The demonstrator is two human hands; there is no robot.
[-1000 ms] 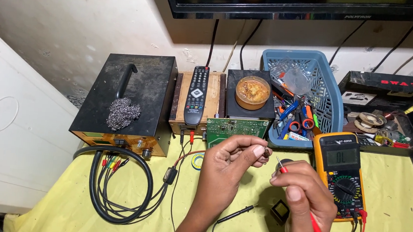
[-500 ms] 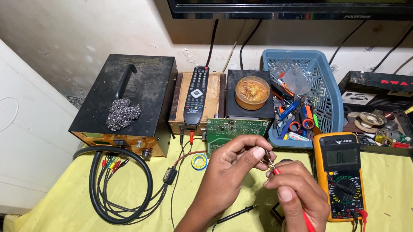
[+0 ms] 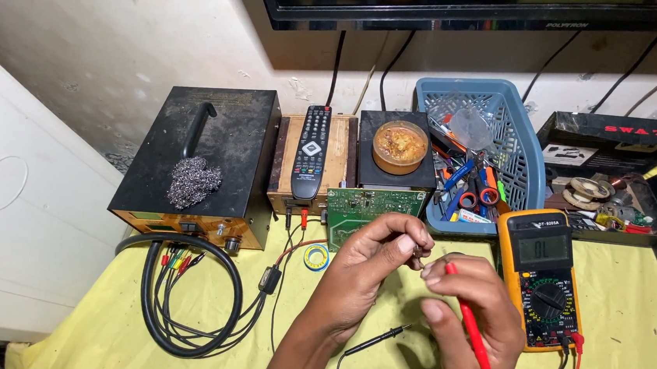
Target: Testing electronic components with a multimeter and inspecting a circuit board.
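Observation:
My left hand (image 3: 368, 277) pinches a tiny component between thumb and fingers at about the table's middle; the part is too small to make out. My right hand (image 3: 466, 320) holds a red multimeter probe (image 3: 469, 328) like a pen, its tip touching the component at my left fingertips. The black probe (image 3: 379, 339) lies loose on the yellow cloth below my left hand. A yellow-cased multimeter (image 3: 540, 279) rests just right of my right hand, with its leads plugged in at the bottom. A green circuit board (image 3: 366, 208) lies behind my left hand.
A black box with a handle and a steel-wool wad (image 3: 192, 181) stands at left, coiled cables (image 3: 187, 298) in front. A remote control (image 3: 311, 152) lies on a wooden box, next to a round tin (image 3: 400, 146). A blue basket (image 3: 496, 135) holds tools. A small tape roll (image 3: 316, 256) sits on the cloth.
My right hand has moved left and up, bringing the red probe's tip against the component in my left fingers. My left hand stayed nearly still.

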